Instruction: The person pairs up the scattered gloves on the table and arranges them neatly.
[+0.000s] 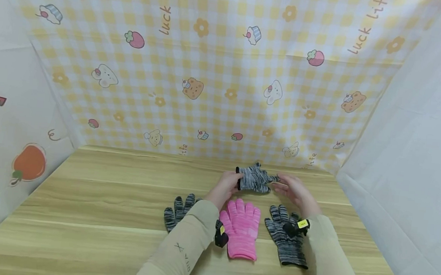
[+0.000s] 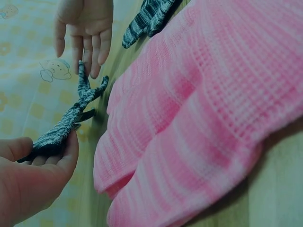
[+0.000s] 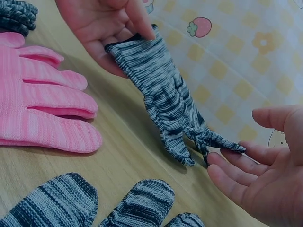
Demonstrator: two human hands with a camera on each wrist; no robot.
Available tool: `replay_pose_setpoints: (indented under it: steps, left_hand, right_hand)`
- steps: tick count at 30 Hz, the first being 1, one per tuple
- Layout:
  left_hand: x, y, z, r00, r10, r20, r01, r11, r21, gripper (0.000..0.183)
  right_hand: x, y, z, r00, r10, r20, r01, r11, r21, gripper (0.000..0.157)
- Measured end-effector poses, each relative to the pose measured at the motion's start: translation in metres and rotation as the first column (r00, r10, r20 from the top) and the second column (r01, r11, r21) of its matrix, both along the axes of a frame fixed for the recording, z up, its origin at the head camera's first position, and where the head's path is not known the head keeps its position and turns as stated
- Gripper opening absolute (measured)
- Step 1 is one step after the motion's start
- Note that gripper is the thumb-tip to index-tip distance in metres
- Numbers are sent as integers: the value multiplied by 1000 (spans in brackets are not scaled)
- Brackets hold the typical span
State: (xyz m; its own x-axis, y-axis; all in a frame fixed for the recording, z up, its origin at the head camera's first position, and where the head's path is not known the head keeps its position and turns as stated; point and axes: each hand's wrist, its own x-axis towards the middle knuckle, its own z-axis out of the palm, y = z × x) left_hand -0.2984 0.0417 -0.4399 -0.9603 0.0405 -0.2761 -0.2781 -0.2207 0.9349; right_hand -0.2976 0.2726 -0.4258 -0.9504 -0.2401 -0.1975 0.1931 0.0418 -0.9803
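My left hand (image 1: 226,186) pinches the cuff of a black-and-grey knit glove (image 1: 254,179) near the back of the table, thumb on one side and fingers on the other. The glove's fingers point right and droop a little in the right wrist view. My right hand (image 3: 265,165) is palm up with its fingers extended, and one glove fingertip lies against them; its thumb stands apart. Closer to me lies a pink glove (image 1: 242,229), fingers pointing away. To its right is another black-and-grey glove (image 1: 286,238), and to its left a third one (image 1: 178,211), partly hidden by my left sleeve.
The wooden table (image 1: 96,205) runs back to a yellow checked cloth (image 1: 220,65) with cartoon prints. White cloth walls (image 1: 416,153) stand at both sides. A small black camera sits on each wrist.
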Motion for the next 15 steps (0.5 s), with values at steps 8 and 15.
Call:
replay_pose_setpoints:
  steps: [8, 15]
  left_hand:
    - [14, 1, 17, 998, -41, -41, 41, 999, -8, 34]
    - [16, 5, 24, 996, -63, -59, 60, 997, -58, 34]
  right_hand:
    - [2, 1, -3, 1000, -6, -9, 6, 997, 72, 52]
    - [5, 1, -2, 1000, -4, -23, 7, 994, 112, 54]
